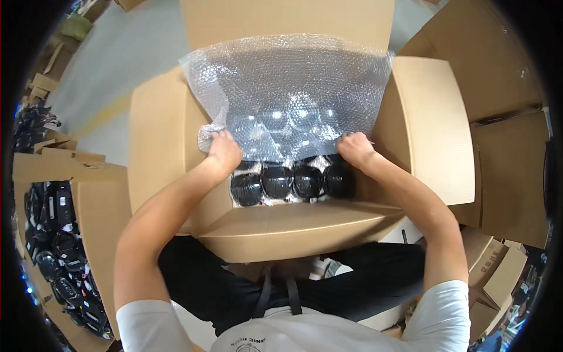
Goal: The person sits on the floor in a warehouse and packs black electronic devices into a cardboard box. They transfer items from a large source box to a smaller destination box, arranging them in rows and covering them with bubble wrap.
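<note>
A clear sheet of bubble wrap (293, 76) stretches across the far part of an open cardboard box (293, 232). My left hand (223, 151) grips the sheet's near left corner, fingers curled into it. At the near right corner, my right hand (355, 149) also has its fingers closed on the sheet. Beneath lie rows of round, glossy black parts (277, 180). The nearest row shows uncovered, while those farther back are seen only through the plastic. White packing shows between the parts.
The box's flaps (434, 126) spread outward on both sides and at the back. On the left, another carton (99, 211) stands beside black parts (67, 252). Large cardboard boxes (504, 164) crowd the right. A yellow line (105, 117) crosses the grey floor.
</note>
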The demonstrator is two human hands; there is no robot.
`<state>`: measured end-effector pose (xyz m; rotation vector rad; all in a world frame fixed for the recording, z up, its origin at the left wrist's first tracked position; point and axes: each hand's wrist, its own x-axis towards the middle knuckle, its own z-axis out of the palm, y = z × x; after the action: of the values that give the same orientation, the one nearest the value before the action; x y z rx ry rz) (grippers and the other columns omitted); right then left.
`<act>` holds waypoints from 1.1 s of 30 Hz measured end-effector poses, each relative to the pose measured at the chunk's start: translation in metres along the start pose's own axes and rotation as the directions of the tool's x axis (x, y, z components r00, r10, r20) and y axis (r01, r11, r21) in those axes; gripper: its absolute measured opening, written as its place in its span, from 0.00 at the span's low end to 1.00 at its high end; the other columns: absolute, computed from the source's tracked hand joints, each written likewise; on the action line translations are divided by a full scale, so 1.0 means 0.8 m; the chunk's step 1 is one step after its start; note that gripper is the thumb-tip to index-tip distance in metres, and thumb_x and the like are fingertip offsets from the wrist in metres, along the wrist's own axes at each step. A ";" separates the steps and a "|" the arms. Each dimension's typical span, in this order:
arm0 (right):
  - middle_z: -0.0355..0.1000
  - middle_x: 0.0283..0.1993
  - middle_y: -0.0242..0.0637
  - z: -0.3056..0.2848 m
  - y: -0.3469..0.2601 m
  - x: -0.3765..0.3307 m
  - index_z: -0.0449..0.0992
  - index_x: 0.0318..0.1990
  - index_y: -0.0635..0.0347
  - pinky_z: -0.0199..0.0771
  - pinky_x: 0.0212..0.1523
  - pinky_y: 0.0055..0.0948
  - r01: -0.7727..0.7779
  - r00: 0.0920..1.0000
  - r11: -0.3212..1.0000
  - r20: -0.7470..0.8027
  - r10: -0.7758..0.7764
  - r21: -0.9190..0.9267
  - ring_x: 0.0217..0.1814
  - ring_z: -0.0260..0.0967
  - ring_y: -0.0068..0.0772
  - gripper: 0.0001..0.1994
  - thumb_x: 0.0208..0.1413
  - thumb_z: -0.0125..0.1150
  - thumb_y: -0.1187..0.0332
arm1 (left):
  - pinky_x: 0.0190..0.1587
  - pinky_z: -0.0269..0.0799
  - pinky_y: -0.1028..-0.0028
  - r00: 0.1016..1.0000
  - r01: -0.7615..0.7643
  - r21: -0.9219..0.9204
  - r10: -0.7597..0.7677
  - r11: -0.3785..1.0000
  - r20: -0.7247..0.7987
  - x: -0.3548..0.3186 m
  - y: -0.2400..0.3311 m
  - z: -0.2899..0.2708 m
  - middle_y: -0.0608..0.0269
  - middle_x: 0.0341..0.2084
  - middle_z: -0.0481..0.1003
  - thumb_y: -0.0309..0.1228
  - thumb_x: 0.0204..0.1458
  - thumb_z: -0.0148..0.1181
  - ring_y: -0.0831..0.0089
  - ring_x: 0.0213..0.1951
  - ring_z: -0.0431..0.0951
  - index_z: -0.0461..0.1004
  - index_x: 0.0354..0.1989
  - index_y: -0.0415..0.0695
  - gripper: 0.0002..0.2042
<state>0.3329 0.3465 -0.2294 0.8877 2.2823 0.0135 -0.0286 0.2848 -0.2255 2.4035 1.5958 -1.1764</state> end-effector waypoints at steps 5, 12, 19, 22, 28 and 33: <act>0.83 0.45 0.41 0.079 -0.039 0.042 0.86 0.39 0.56 0.83 0.45 0.38 0.056 0.989 0.990 0.130 -0.073 0.129 0.49 0.82 0.41 0.09 0.59 0.58 0.69 | 0.54 0.72 0.41 0.925 -0.063 -0.144 0.112 0.988 0.364 0.060 0.049 0.036 0.36 0.69 0.61 0.32 0.64 0.51 0.46 0.63 0.72 0.72 0.65 0.43 0.21; 0.83 0.45 0.44 0.120 -0.044 0.034 0.86 0.40 0.57 0.83 0.46 0.39 0.099 0.962 0.987 0.243 -0.127 0.124 0.50 0.82 0.43 0.09 0.57 0.60 0.70 | 0.67 0.63 0.45 0.924 0.063 -0.596 0.179 0.801 0.338 0.080 0.068 0.068 0.35 0.74 0.49 0.56 0.55 0.64 0.37 0.70 0.59 0.57 0.72 0.32 0.46; 0.75 0.60 0.49 0.172 -0.056 0.016 0.77 0.59 0.49 0.75 0.59 0.48 0.173 0.929 0.922 0.254 -0.269 0.346 0.60 0.75 0.49 0.21 0.59 0.60 0.59 | 0.64 0.66 0.45 0.917 -0.017 -0.505 0.214 0.863 0.335 0.096 0.099 0.101 0.41 0.65 0.65 0.42 0.56 0.64 0.43 0.64 0.69 0.66 0.64 0.38 0.30; 0.80 0.48 0.50 0.178 -0.035 0.012 0.82 0.52 0.53 0.75 0.59 0.48 0.218 0.905 0.922 0.288 -0.314 0.320 0.54 0.78 0.54 0.26 0.49 0.66 0.48 | 0.56 0.76 0.54 0.943 -0.273 -0.559 0.333 0.783 0.005 0.047 0.081 0.024 0.49 0.49 0.81 0.36 0.53 0.69 0.52 0.54 0.80 0.84 0.47 0.43 0.15; 0.79 0.49 0.55 0.015 -0.018 -0.023 0.80 0.53 0.63 0.76 0.56 0.47 0.161 0.986 0.876 -0.035 -0.163 0.455 0.51 0.78 0.57 0.26 0.49 0.67 0.55 | 0.53 0.75 0.60 0.412 -0.522 -0.531 -0.349 0.667 -0.842 -0.293 -0.093 -0.100 0.48 0.49 0.77 0.37 0.57 0.65 0.53 0.52 0.78 0.74 0.50 0.37 0.19; 0.80 0.45 0.56 -0.119 -0.035 -0.113 0.79 0.52 0.70 0.79 0.52 0.42 0.041 0.987 0.635 -0.131 0.095 0.772 0.48 0.79 0.54 0.25 0.50 0.69 0.60 | 0.59 0.69 0.54 0.004 0.392 -0.573 -0.625 0.719 -0.781 -0.533 -0.269 0.017 0.45 0.47 0.78 0.40 0.44 0.76 0.46 0.53 0.76 0.73 0.54 0.36 0.31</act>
<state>0.3077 0.2915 -0.1094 1.3821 2.4198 -1.0030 -0.2893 0.0491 0.0978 2.4340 2.8496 1.0286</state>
